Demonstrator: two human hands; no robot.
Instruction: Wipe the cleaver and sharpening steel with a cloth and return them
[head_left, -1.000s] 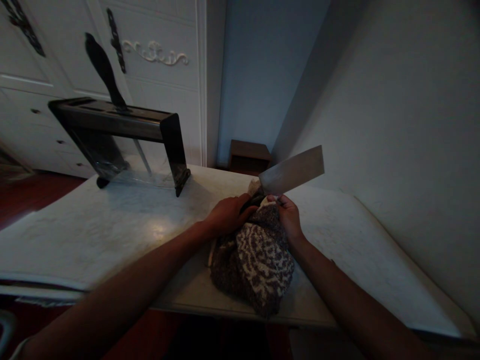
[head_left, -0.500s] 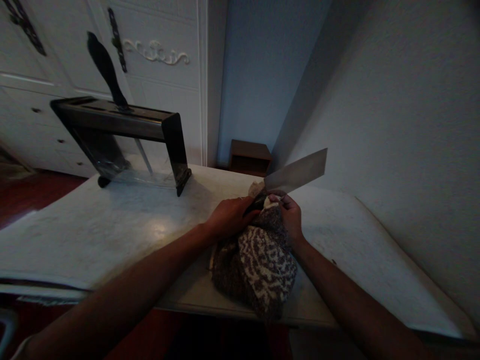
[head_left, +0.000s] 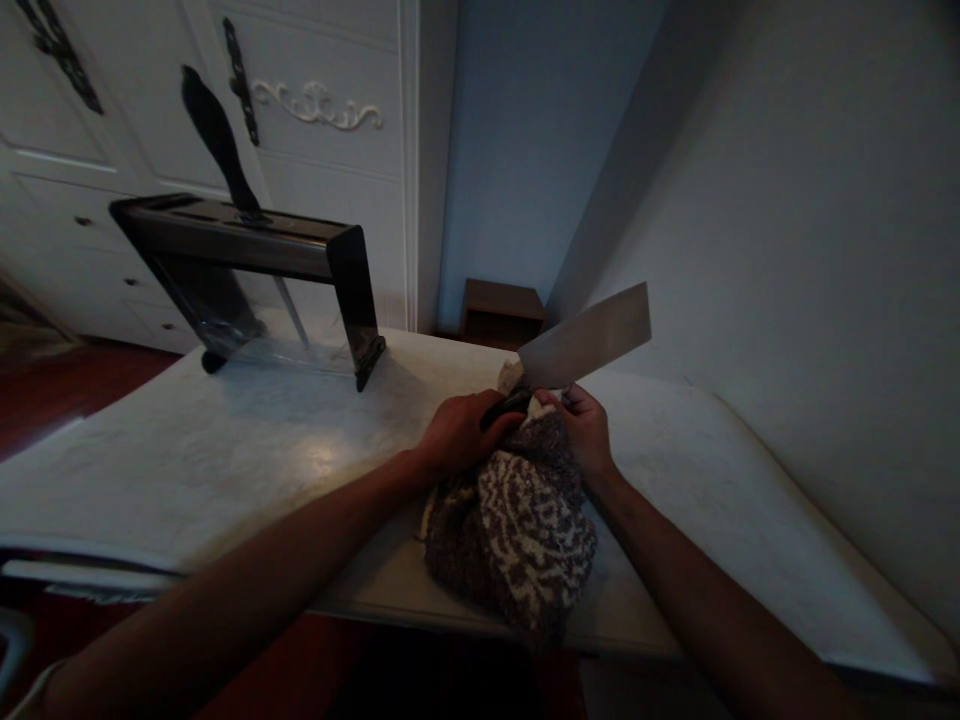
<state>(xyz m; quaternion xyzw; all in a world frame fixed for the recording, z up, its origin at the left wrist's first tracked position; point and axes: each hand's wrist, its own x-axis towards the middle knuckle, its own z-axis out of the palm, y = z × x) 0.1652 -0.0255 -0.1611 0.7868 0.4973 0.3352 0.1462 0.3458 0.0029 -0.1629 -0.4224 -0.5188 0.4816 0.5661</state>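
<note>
Cleaver (head_left: 589, 335) held just right of centre in the frame, above the far part of a pale, marbled table (head_left: 300, 470); its broad, squared-off blade points to the right and slants upward, the flat side turned towards me and dull grey in the low light. Left hand (head_left: 461, 430), at the centre, is curled around the dark handle (head_left: 514, 405), thumb along the near side; much of the grip is covered by fingers and fabric. Right hand (head_left: 589, 435), just to the right, is drawn in narrow, fingertips pinching the light edge of a cloth (head_left: 536, 530) close to the base of the blade; I cannot tell whether those fingers touch the metal. Cloth is brown with a cream pattern, bunched below both hands and hanging in folds down to the table's near edge at lower centre; a small fold of it also shows beyond the handle. Left of centre, on the table, stands a black-framed holder (head_left: 232, 240) with a clear panel; one black handle rises from its top, a thin shaft running down inside. Behind it, upper left, a white cabinet (head_left: 337, 200) with dark metal handles and a raised scroll ornament. Small brown box (head_left: 502, 300) at upper centre, beyond the table; plain wall (head_left: 795, 250) at upper right.
</note>
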